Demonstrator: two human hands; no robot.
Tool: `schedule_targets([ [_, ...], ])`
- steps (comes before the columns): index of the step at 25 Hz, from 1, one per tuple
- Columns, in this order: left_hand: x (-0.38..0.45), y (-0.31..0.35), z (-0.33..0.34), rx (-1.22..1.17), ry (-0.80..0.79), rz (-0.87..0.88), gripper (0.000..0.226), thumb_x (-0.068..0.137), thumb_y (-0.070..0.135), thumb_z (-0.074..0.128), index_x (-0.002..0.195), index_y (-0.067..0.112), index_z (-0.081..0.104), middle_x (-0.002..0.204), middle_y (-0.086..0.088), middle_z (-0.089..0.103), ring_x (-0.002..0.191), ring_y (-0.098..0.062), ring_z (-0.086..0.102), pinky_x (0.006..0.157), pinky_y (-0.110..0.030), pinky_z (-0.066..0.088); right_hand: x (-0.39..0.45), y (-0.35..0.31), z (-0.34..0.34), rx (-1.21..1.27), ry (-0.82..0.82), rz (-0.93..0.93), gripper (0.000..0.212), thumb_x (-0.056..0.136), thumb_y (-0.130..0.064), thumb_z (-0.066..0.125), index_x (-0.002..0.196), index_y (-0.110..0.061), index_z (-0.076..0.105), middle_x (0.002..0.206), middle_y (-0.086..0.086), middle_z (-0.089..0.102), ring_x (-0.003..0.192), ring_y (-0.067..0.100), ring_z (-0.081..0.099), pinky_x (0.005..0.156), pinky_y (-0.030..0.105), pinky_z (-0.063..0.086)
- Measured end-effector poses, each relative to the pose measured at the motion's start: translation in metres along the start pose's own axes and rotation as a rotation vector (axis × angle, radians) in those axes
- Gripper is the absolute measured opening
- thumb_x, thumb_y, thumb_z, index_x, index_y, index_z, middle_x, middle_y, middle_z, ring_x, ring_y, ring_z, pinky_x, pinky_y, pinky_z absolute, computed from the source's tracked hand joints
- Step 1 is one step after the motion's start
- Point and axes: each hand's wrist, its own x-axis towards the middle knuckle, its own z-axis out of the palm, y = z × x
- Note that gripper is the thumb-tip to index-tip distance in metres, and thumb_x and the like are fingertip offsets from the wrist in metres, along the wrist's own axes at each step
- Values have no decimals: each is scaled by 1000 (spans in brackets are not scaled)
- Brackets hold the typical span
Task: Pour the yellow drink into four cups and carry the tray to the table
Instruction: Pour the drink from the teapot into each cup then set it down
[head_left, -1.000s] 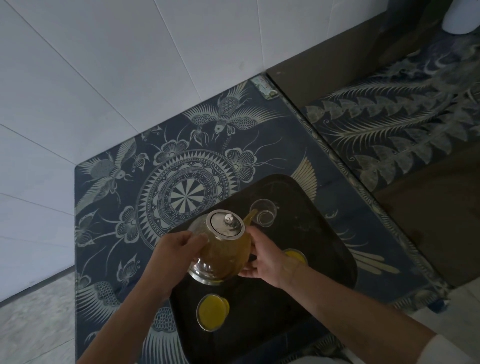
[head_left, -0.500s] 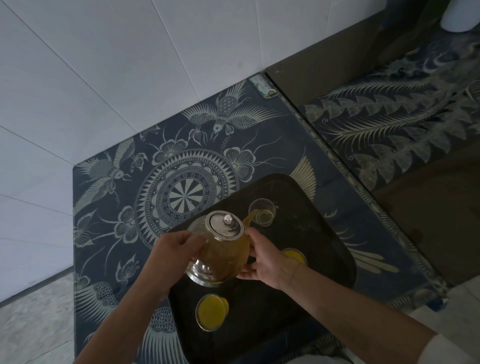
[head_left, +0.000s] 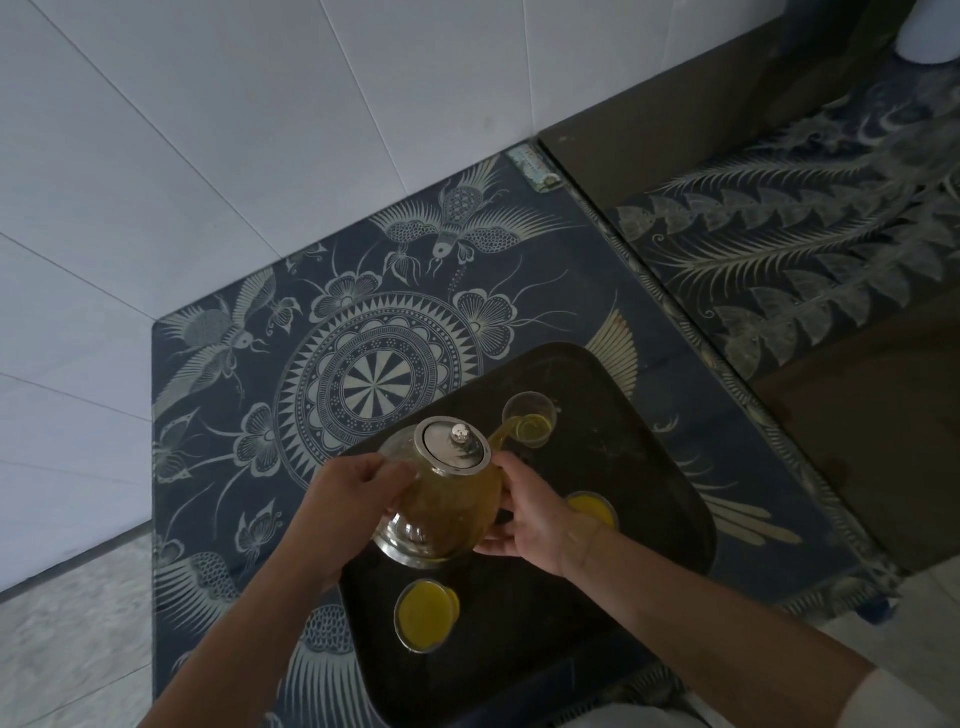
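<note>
A glass teapot (head_left: 441, 506) w/ a metal lid (head_left: 454, 447) is held tilted above a dark tray (head_left: 665, 499); it is gripped on both sides; the left hand (head_left: 345, 499) is wrapped round the pot's left side, fingers (head_left: 387, 470) curled against the glass; the right hand (head_left: 535, 512) is cupped on the right side, fingers pressed to the body & thumb up near the lid rim; yellow drink is seen running from the spout (head_left: 501, 434) into the far cup (head_left: 530, 418), which is partly filled; a filled cup (head_left: 426, 613) stands at the tray's near-left part, below the pot; another filled cup (head_left: 595, 509) is partly hidden behind the right wrist; a 4th cup cannot be made out; the tray rests on a counter (head_left: 234, 415) covered w/ a dark blue patterned cloth, next to a white tiled wall (head_left: 208, 130).
</note>
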Motion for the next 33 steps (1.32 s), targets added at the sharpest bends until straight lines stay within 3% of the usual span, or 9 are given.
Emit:
schedule_targets([
  [11,-3,5,-1,18,-12,2,46,92,25,62,46,29,66,48,8,59,46,2,54,65,-30,44,0,2,-1,6,-2,-4,61,87,-60,62,138,-27,54,131,9,64,116,37,60,97,51,52],
  [15,-2,4,-2,32,-11,5,46,92,25,63,46,28,65,48,7,59,45,2,53,64,-29,44,0,2,-1,5,-4,-3,62,87,-60,62,138,-26,54,131,9,64,116,37,60,90,49,54],
  [20,-1,0,-4,35,-23,2,45,92,26,63,47,25,64,49,6,58,46,0,52,62,-30,44,1,3,-2,-1,-9,4,62,87,-61,61,139,-27,53,132,10,64,117,38,59,98,52,52],
  [33,0,-2,-6,84,-23,31,39,92,31,63,56,16,60,51,6,58,53,-6,54,64,-29,45,-1,4,-1,-1,-20,12,69,85,-63,64,141,-25,52,134,11,63,120,39,57,100,53,50],
])
